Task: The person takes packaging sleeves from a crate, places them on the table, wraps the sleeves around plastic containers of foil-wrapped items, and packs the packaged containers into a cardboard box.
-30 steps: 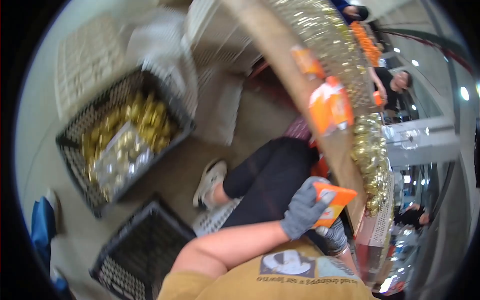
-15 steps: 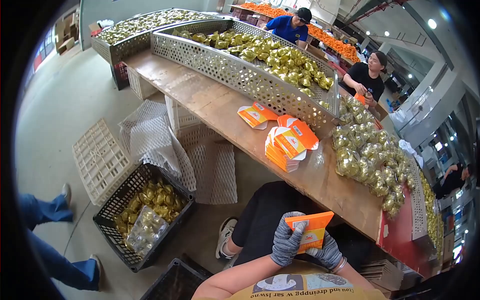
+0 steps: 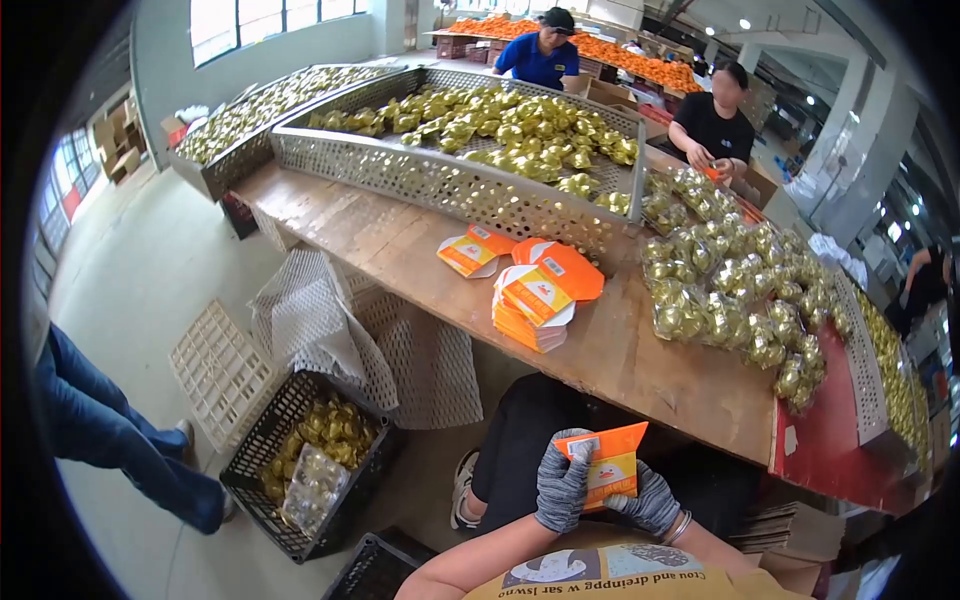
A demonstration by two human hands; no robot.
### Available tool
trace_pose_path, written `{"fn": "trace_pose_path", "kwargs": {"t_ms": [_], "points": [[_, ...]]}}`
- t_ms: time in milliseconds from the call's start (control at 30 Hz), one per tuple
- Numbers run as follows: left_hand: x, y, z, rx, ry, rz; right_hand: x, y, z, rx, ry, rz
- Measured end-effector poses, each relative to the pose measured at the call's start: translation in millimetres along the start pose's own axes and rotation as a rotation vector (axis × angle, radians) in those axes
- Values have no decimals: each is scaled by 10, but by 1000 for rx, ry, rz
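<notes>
Both my hands wear grey knit gloves and hold one orange and yellow carton (image 3: 612, 472) above my lap. My left hand (image 3: 563, 487) grips its left side, thumb on the front near a barcode label. At the lower right, my right hand (image 3: 652, 503) is closed around the carton's other edge; some fingers are hidden behind it. On the table (image 3: 390, 255) in front lies a stack of flat cartons (image 3: 535, 300) in the same colours, with a few loose cartons (image 3: 472, 250) beside it. To its right are piled clear packs (image 3: 715, 290) of gold-wrapped balls.
A perforated metal tray (image 3: 440, 185) of gold-wrapped pieces stands across the table. Down left, a black crate (image 3: 300, 470) holds more, near a white crate (image 3: 222, 375) and foam netting (image 3: 305, 310). Two workers (image 3: 715, 125) (image 3: 540, 55) sit opposite; a person in jeans (image 3: 120, 430) stands left.
My view has tilted, so the table and trays sit differently in it. Both hands keep the same hold on the carton. The legs in jeans at the left have moved.
</notes>
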State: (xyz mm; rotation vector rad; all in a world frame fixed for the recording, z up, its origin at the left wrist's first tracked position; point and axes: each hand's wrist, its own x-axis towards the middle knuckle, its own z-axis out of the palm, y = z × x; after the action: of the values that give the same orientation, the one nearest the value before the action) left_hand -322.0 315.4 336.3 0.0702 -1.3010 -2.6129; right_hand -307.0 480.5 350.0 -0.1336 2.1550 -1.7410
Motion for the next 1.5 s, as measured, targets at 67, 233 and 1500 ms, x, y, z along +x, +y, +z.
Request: {"fn": "trace_pose_path", "kwargs": {"t_ms": [67, 233, 1500], "points": [[0, -52, 11, 35, 25, -2, 7, 25, -34, -26, 0, -19], [4, 5, 167, 74, 17, 7, 54, 61, -164, -380, 48, -94], [322, -225, 932, 162, 50, -305, -79, -116, -929, -249, 119, -159]]}}
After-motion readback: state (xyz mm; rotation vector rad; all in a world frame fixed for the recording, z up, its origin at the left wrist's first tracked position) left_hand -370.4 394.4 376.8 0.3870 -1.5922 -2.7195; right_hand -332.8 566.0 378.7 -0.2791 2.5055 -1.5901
